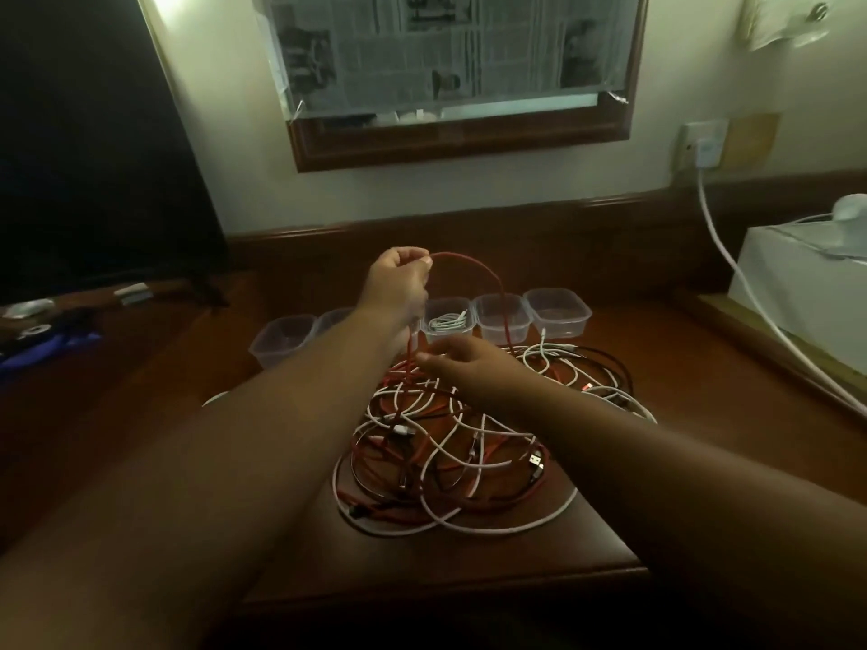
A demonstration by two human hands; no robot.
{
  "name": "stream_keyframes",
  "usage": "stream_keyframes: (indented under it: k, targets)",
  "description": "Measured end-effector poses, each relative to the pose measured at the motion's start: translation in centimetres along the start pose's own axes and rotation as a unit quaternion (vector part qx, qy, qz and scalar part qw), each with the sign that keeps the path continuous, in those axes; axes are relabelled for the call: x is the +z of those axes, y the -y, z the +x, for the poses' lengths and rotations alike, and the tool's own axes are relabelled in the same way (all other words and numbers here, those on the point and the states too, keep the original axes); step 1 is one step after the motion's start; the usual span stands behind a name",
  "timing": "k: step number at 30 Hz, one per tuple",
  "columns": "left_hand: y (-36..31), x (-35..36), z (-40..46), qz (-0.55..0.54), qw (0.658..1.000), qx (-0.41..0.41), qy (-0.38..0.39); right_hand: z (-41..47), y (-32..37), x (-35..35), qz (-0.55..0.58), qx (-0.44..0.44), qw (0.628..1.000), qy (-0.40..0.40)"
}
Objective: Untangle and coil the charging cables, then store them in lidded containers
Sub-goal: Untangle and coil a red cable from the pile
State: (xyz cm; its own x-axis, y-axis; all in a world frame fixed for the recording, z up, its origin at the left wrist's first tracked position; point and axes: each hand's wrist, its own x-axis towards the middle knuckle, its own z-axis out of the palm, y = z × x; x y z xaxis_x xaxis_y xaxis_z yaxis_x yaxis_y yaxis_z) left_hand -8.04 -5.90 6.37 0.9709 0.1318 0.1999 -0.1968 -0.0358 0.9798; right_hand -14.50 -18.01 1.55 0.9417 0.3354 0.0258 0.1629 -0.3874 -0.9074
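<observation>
Two hands: both yours, both raised above the tangled heap of red, white and black charging cables (pixel 450 438), which is the landmark for every line below.
Left fingers: curled together, pinching the thin red cable (pixel 474 264) at the top of its arc.
Left hand (pixel 401 276): lifted well above the heap, towards its far side.
Right fingers: bent, tips drawn together at a hanging strand of that red cable; whether they actually nip it, you cannot tell.
Right hand (pixel 462 368): low, just over the heap's far edge, below your left hand.
Red cable: loops up from your left pinch, bends over and drops back into the heap in front of the tubs.
Heap: lies on the dark brown wooden table (pixel 694 368), near the front edge.
Clear plastic tubs (pixel 502 316): five in a row just behind the heap, all without lids.
Coiled white cable (pixel 448 321): lies inside the middle tub.
White box (pixel 797 283): well to the right of the heap.
Dark screen (pixel 94 157): far left of the heap.
</observation>
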Motion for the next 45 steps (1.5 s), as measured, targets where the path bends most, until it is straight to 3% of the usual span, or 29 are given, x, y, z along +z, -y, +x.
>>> stream_keyframes:
  k: [7, 11, 14, 17, 21, 24, 27, 30, 32, 34, 39, 42, 45]
  targets:
    - [-3.8, 0.7, -1.0, -0.253, 0.966, -0.044, 0.022, -0.5, 0.9, 0.3, 0.039, -0.013, 0.999, 0.017]
    - [-4.6, 0.6, -2.0, -0.289, 0.955, -0.032, 0.057, -0.4, 2.0, -0.2, 0.040, -0.013, 0.999, -0.029]
    - [-3.8, 0.3, -2.7, -0.213, 0.973, -0.017, 0.083, -0.2, 3.3, -1.3, 0.150, 0.003, 0.985, -0.086]
    - [-1.3, 0.1, -4.3, -0.090, 0.985, -0.045, 0.139, 0.3, 4.7, -3.0, 0.319, 0.024, 0.932, -0.170]
    - [2.3, -0.2, -7.3, 0.036, 0.944, -0.093, 0.316, 1.6, 6.2, -5.3, 0.489, -0.005, 0.843, -0.223]
    - [3.5, -0.8, -8.1, 0.179, 0.928, -0.044, 0.323, 2.1, 6.7, -7.0, 0.533, -0.032, 0.808, -0.248]
    - [3.7, -1.4, -6.6, 0.188, 0.961, -0.042, 0.199, 1.6, 6.1, -8.2, 0.444, -0.052, 0.860, -0.248]
    - [2.2, -1.8, -4.7, 0.133, 0.990, -0.028, 0.040, 1.0, 5.0, -7.7, 0.171, -0.050, 0.958, -0.225]
    - [0.2, -1.8, -3.9, 0.105, 0.994, -0.004, -0.009, 0.8, 4.2, -7.0, -0.047, -0.059, 0.980, -0.184]
    - [-1.2, -1.6, -3.2, 0.083, 0.996, -0.002, -0.015, 0.8, 3.6, -6.3, -0.134, -0.053, 0.984, -0.103]
    - [-2.5, 0.1, -2.6, 0.063, 0.997, -0.046, 0.016, 1.1, 3.6, -4.7, -0.176, -0.014, 0.984, 0.017]
    - [-3.3, 1.6, -2.8, -0.061, 0.995, -0.052, 0.061, 1.7, 3.4, -3.3, -0.126, -0.021, 0.992, 0.005]
    - [-4.1, 1.8, -3.1, -0.072, 0.993, -0.001, 0.092, 1.9, 3.2, -2.6, -0.037, 0.000, 0.999, -0.032]
